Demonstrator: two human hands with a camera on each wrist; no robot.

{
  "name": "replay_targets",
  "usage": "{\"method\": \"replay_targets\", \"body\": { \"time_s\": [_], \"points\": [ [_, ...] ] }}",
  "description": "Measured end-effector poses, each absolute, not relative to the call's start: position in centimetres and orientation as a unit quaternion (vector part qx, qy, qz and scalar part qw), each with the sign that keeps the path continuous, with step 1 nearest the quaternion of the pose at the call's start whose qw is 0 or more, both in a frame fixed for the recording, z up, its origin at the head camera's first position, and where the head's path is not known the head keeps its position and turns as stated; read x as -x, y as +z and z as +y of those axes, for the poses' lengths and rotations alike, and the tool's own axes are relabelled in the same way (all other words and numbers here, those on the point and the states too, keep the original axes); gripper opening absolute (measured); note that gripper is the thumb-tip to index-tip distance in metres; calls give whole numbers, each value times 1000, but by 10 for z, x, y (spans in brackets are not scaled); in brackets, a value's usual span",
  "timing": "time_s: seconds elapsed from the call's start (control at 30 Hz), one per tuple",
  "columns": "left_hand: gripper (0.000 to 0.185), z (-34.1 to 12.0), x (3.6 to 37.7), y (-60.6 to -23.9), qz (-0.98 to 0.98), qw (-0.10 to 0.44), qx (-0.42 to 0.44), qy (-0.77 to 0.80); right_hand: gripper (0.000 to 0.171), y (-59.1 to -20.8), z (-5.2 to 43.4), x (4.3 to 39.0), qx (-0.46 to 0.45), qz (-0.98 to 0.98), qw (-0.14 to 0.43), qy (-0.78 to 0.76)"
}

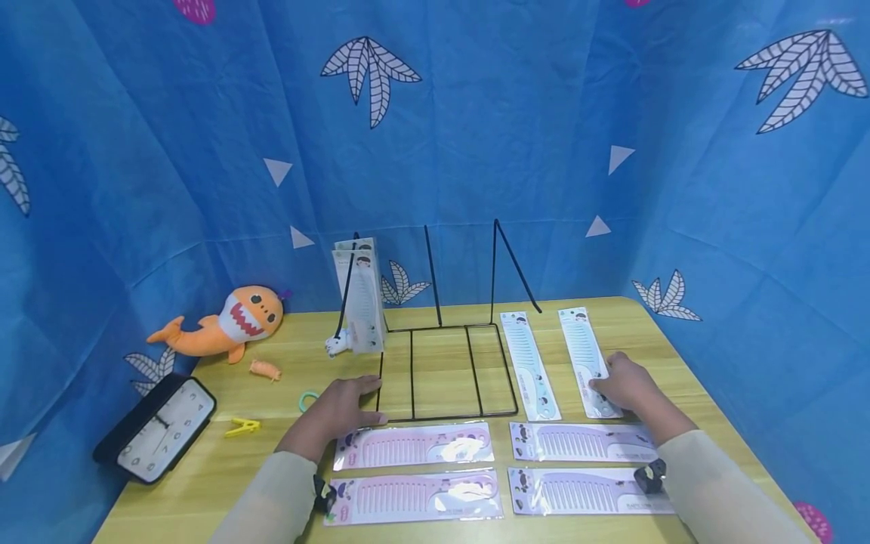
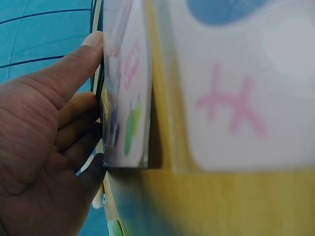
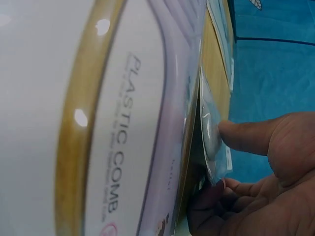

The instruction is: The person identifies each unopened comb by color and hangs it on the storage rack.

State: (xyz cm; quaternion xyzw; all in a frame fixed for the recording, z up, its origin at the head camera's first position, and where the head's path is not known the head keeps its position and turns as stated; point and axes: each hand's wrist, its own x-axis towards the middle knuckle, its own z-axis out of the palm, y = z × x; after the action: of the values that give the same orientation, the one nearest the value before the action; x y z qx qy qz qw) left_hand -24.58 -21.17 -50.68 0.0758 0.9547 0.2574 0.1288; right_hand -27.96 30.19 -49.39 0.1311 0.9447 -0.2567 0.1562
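My right hand [image 1: 628,385] pinches the lower right edge of a packaged light-blue comb [image 1: 581,344], which lies on the table. In the right wrist view, the thumb is on top of the clear wrapper and the fingers curl at its edge. My left hand [image 1: 336,412] rests at the front left corner of a black wire rack [image 1: 448,417], thumb and forefinger extended by the wires; it holds no comb. Another packaged blue comb [image 1: 530,366] lies between the rack and my right hand. Packaged combs [image 1: 367,302] stand upright in the rack's left part.
Packaged pink combs [image 1: 414,446] and purple combs [image 1: 584,442] lie along the front. To the left are an orange shark toy [image 1: 224,325], a small orange figure [image 1: 265,369], a yellow clip [image 1: 242,428], a green ring [image 1: 308,400] and a clock [image 1: 166,431]. Blue curtains [image 1: 462,166] surround the table.
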Motion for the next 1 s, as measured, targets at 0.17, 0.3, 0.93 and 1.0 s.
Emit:
{"method": "replay_targets", "body": {
  "time_s": [0.17,0.3,0.93,1.0],
  "points": [
    [74,-212,246,-507,954,130,-73,261,63,-493,308,282,-120,945,158,-260],
    [74,-212,246,-508,953,132,-71,262,60,-492,312,283,-112,948,152,-255],
    [73,-211,243,-506,955,132,-67,258,47,-493,321,282,-120,929,98,-336],
    [73,-211,243,-506,955,131,-68,258,44,-493,320,281,-101,916,74,-381]
  ]
}}
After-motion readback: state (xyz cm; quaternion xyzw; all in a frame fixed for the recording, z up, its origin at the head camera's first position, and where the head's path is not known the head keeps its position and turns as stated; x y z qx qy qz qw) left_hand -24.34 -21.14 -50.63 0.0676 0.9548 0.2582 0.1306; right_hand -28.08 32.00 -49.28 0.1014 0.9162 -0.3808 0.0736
